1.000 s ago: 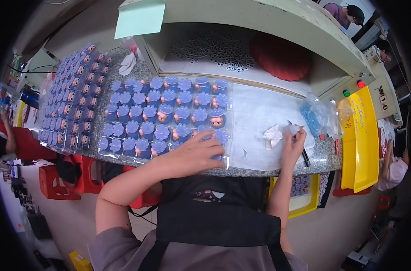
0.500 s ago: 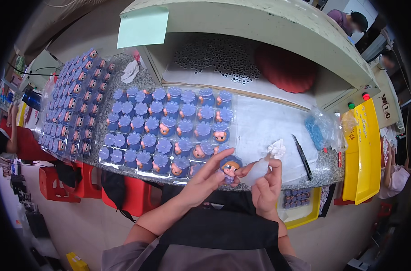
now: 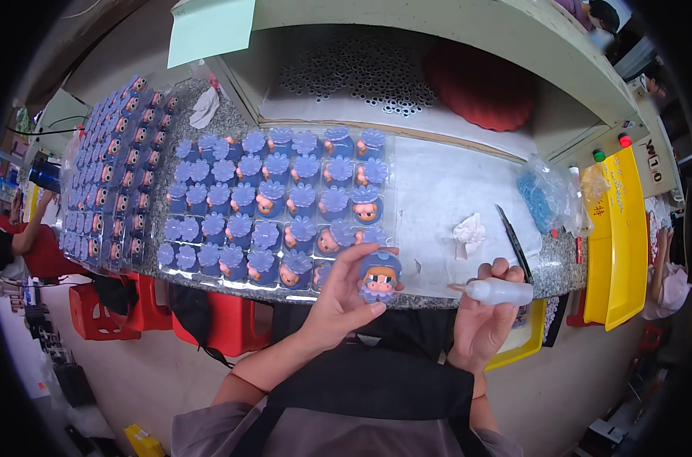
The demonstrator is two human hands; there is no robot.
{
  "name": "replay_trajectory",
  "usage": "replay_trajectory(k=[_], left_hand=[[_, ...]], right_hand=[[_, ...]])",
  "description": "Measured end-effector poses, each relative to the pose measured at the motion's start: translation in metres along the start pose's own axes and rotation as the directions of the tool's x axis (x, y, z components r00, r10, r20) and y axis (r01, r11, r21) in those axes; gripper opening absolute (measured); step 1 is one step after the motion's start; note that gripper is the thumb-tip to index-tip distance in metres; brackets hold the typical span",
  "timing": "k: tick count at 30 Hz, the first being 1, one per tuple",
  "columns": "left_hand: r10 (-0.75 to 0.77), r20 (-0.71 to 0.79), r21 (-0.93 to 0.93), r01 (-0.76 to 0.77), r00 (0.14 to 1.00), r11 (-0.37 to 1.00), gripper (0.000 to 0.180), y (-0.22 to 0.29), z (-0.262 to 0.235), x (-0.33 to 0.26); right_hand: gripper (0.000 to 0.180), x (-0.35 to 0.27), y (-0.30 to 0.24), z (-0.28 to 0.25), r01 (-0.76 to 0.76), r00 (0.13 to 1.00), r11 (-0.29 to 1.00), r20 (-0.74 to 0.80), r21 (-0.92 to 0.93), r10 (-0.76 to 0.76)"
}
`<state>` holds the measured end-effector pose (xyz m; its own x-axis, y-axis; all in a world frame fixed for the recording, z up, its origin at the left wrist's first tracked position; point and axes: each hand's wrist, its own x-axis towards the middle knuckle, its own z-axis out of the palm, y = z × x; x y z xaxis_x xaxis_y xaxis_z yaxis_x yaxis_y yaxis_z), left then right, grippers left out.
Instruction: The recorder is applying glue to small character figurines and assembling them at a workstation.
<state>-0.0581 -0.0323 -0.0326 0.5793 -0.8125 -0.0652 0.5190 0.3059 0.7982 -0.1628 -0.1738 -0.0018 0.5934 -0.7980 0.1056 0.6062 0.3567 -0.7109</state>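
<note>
My left hand (image 3: 342,299) grips a small doll figure (image 3: 379,278) with a blue cap, orange hair and a purple ruffled collar, its face turned up toward me. To the right, my right hand (image 3: 481,320) has its fingers around a translucent white squeeze bottle (image 3: 500,292), held sideways with its thin nozzle pointing left toward the figure. Bottle and figure are apart. Left of my hands lies a clear plastic tray (image 3: 392,164) of similar figures, most with purple flower-shaped tops facing up. Beyond the bottle are a crumpled white tissue (image 3: 468,232) and black tweezers (image 3: 515,240) on white paper (image 3: 437,198).
More filled trays (image 3: 114,175) stand at the left. A shelf holds many small dark rings (image 3: 353,76) and a red scalloped dish (image 3: 479,84). At right are a bag of blue bits (image 3: 538,199) and a yellow bin (image 3: 616,244). Red stools (image 3: 224,324) sit below; other people work nearby.
My right hand has drawn the bottle away to the right and tipped it sideways. The figure in my left hand now faces up more fully. The whole view has shifted slightly.
</note>
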Motion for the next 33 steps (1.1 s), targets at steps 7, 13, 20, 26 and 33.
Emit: replay_trajectory(k=[7,13,20,26,33], left_hand=[[0.099,-0.012,0.032,-0.098,0.995,0.995,0.070,-0.001,0.004,-0.003],[0.165,0.030,0.063,-0.167,0.986,0.984,0.067,0.001,0.002,-0.006],[0.154,0.034,0.038,-0.155,0.987,0.987,0.067,0.001,0.001,-0.007],[0.164,0.040,0.038,-0.165,0.986,0.986,0.068,0.000,-0.001,-0.008],[0.156,0.038,0.030,-0.157,0.987,0.987,0.069,-0.002,0.001,-0.007]], right_hand=[[0.045,-0.010,0.014,0.007,0.374,0.927,0.853,0.156,-0.364,-0.340],[0.045,-0.014,0.019,0.003,0.590,0.804,0.697,0.380,-0.409,-0.458],[0.043,-0.012,0.023,-0.001,0.707,0.690,0.612,0.536,-0.355,-0.486],[0.041,-0.012,0.023,0.001,0.731,0.661,0.589,0.570,-0.343,-0.488],[0.041,-0.012,0.023,-0.001,0.732,0.663,0.579,0.572,-0.359,-0.483]])
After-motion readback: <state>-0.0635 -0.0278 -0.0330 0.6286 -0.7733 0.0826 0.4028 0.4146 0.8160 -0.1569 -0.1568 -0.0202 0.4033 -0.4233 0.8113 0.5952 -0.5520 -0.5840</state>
